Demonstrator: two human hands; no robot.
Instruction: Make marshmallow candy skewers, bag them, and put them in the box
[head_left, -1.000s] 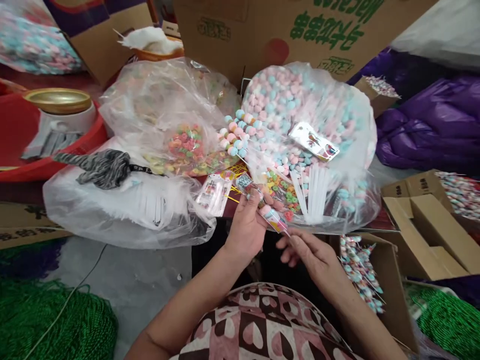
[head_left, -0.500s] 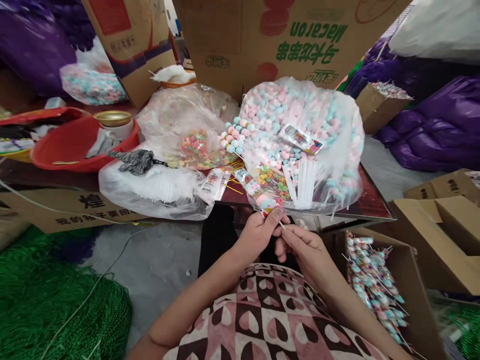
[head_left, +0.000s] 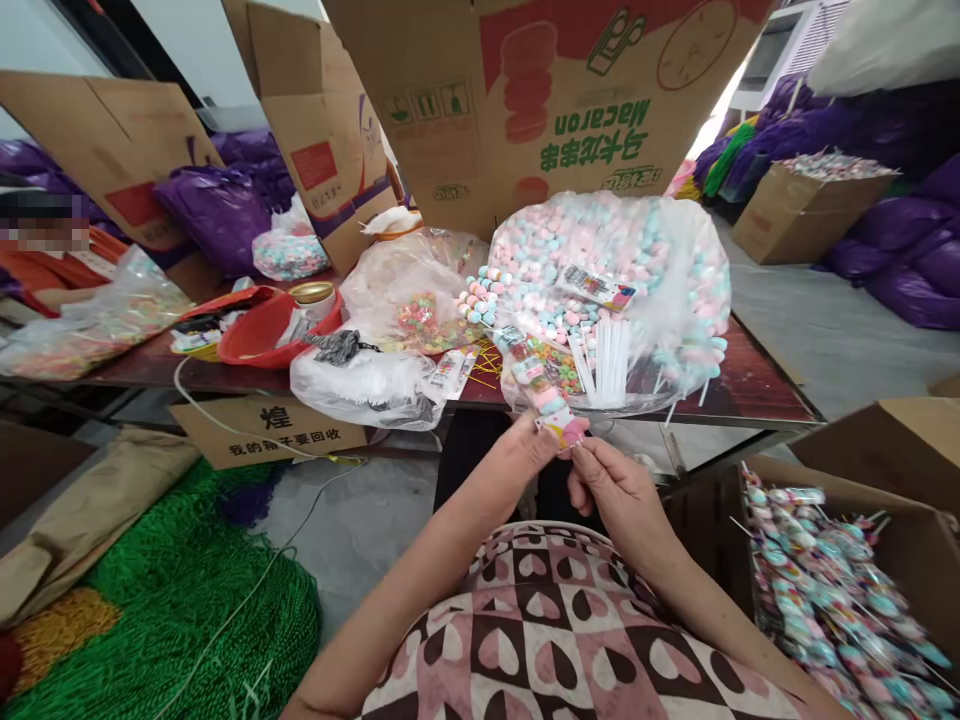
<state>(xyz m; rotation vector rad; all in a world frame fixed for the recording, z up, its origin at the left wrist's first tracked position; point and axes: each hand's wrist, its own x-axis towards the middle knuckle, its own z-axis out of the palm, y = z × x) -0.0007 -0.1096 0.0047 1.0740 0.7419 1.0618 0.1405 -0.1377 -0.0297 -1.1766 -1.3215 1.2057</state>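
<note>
In the head view, a marshmallow skewer in a printed clear wrapper (head_left: 534, 380) slants up and away from my hands. My left hand (head_left: 525, 448) is closed round its lower end, thumb against the wrapper. Close beside it, my right hand (head_left: 611, 482) pinches the bottom end where the stick comes out; the fingers partly hide that spot. Just beyond lie several unwrapped marshmallow skewers (head_left: 480, 294), a bag of pink and blue marshmallows (head_left: 600, 235), white sticks (head_left: 611, 362), and flat printed wrappers (head_left: 454, 372). Yellow twist ties (head_left: 487, 364) lie between them.
An open carton of wrapped skewers (head_left: 847, 590) stands low at the right. On the dark red table (head_left: 772, 390) are a red basin (head_left: 259, 340) and a bag of ring candies (head_left: 405, 280). A large cardboard box (head_left: 480, 120) rises behind. Another person (head_left: 67, 265) sits far left.
My left hand has slid down the skewer to its lower end, and my right hand has come in beside it. The view has swung left and tilted up, showing another person.
</note>
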